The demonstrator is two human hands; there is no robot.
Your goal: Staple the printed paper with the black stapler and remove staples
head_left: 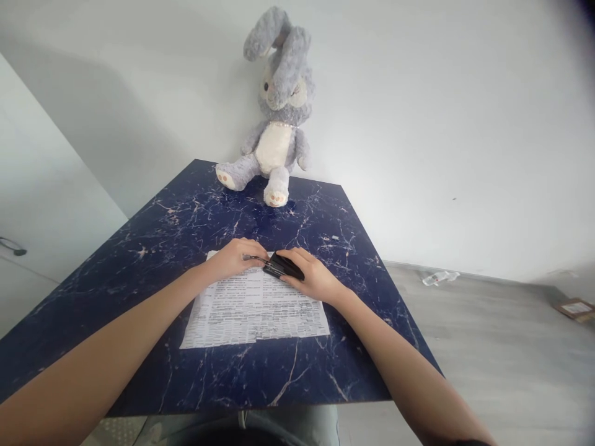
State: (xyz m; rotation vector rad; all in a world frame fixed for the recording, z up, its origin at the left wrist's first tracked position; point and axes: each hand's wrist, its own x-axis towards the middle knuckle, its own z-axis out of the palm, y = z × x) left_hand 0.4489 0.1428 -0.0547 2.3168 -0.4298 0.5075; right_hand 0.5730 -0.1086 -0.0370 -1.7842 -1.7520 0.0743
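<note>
Printed paper sheets (251,316) lie on the blue marbled table (186,384) in front of me, with small dense text and an uneven lower edge. Over their upper right part, my right hand (310,274) grips a black object that looks like a stapler (289,265), thumb on the near side and fingers on the far side. My left hand (237,259) rests at the upper left of the paper. Its fingers are closed around a thin silver-and-dark strip (255,257) that reaches to the black object; whether the two are joined I cannot tell.
A grey plush rabbit (277,145) sits at the table's far end against the white wall (441,124). A small pale piece (335,238) lies on the table beyond my right hand. On the floor to the right are a clear plastic bottle (437,279) and a cardboard box (576,308).
</note>
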